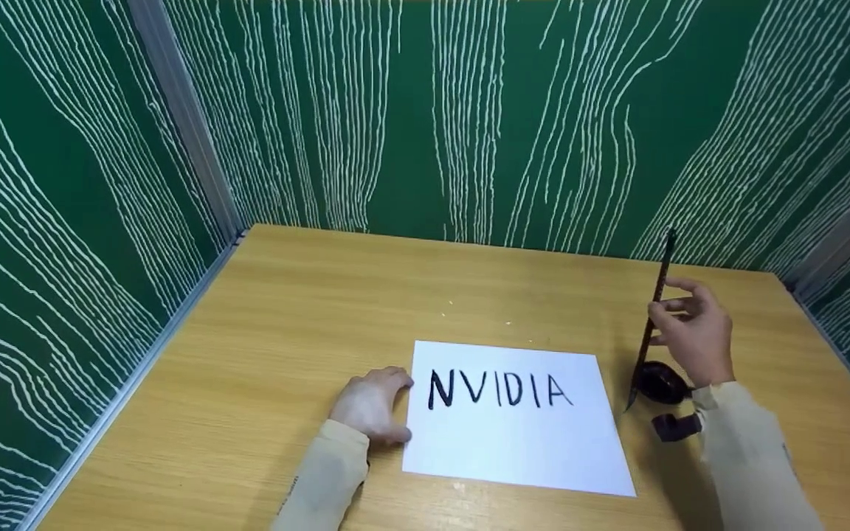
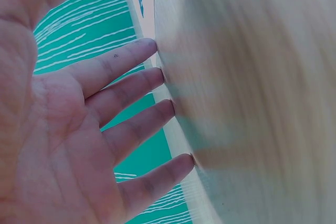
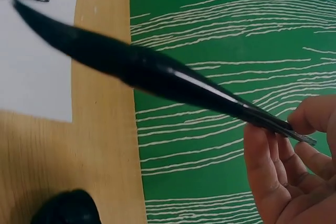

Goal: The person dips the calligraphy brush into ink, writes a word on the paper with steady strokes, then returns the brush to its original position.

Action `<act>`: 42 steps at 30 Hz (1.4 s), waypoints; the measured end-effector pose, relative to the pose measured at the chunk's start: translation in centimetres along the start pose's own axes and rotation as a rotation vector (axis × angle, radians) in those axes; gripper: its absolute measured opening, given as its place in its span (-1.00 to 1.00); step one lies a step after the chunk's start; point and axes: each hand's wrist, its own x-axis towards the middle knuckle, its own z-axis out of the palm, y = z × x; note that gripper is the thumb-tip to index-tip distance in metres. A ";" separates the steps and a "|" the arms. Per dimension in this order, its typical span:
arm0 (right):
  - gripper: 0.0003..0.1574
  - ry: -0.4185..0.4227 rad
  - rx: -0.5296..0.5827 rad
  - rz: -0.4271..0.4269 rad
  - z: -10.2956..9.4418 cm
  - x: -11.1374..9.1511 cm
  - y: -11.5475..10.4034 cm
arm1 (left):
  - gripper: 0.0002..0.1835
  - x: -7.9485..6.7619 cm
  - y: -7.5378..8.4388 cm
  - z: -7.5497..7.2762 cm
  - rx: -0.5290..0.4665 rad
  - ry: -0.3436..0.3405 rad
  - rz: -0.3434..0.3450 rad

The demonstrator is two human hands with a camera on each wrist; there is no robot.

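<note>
A white sheet of paper (image 1: 513,457) lies on the table with "NVIDIA" in black strokes. My left hand (image 1: 372,402) rests by the sheet's left edge; in the left wrist view its fingers are nearly straight, fingertips (image 2: 184,166) down on the tabletop. Right of the paper, my right hand (image 1: 698,332) pinches a calligraphy brush (image 1: 660,287) by its dark handle. The brush stands steeply, its black bristles (image 3: 63,38) pointing down beside the paper's right edge. Just beneath that hand sits a round, glossy black dish (image 1: 662,383), partly hidden by the brush.
The wooden table (image 1: 307,295) meets green walls (image 1: 410,147) with white wavy lines at its back and sides. Small pale specks lie behind the paper. A dark blocky item (image 1: 676,428) shows beside the right sleeve.
</note>
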 end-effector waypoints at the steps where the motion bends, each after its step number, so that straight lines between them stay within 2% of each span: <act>1: -0.38 -0.011 -0.009 -0.001 -0.2 0.2 0.2 | -0.15 0.0 0.0 0.0 -0.002 -0.004 -0.004; 9: -0.31 -0.102 -0.115 -0.010 -2.0 2.1 1.5 | -0.14 0.2 0.0 0.0 0.001 -0.017 -0.014; 20: -0.36 -0.183 -0.304 -0.042 -3.5 4.3 3.5 | -0.16 0.1 -0.1 0.2 0.020 0.010 0.012; 26: -0.32 -0.223 -0.337 -0.009 -4.4 5.3 4.3 | -0.14 0.1 0.0 0.1 0.016 0.002 -0.006; 42: -0.34 -0.303 -0.399 0.045 -4.6 6.1 7.1 | -0.14 0.3 -0.2 -0.1 0.021 -0.002 0.005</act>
